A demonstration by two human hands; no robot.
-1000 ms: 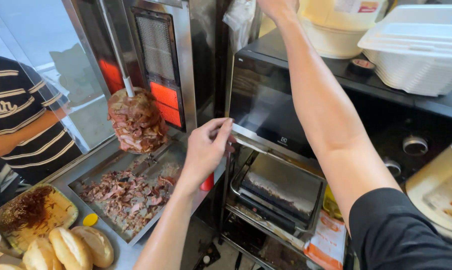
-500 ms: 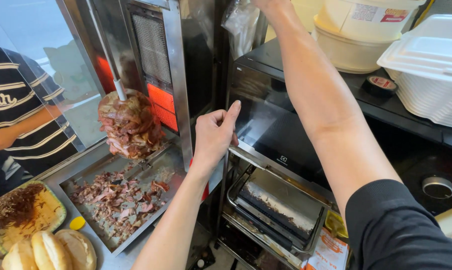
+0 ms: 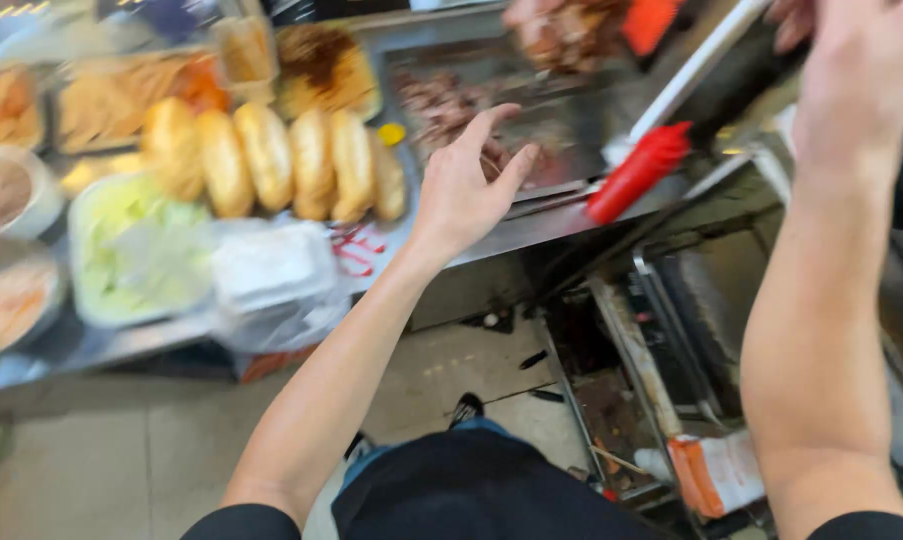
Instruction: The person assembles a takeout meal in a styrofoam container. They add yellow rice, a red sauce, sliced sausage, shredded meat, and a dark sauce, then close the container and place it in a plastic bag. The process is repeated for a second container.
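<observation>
My left hand (image 3: 468, 185) hovers open, fingers spread, above the front edge of the metal counter, just before the steel tray of shaved meat (image 3: 476, 95). It holds nothing. To its right a long tool with a red handle (image 3: 638, 172) lies slanted on the counter edge. My right hand (image 3: 856, 65) is raised at the top right, seen from the back and blurred; whether it holds anything is hidden. A row of bread rolls (image 3: 271, 160) lies to the left of my left hand.
A tub of green salad (image 3: 131, 250), white foam boxes in plastic (image 3: 271, 275) and several food containers fill the counter's left. A metal grill unit (image 3: 671, 320) and an orange carton (image 3: 716, 470) stand low right. Tiled floor (image 3: 121, 460) and my shoe (image 3: 466, 408) are below.
The view has swung down from the upright meat spit to the counter and floor. My left hand came off the grill's edge and now hovers open; my right hand has dropped into view.
</observation>
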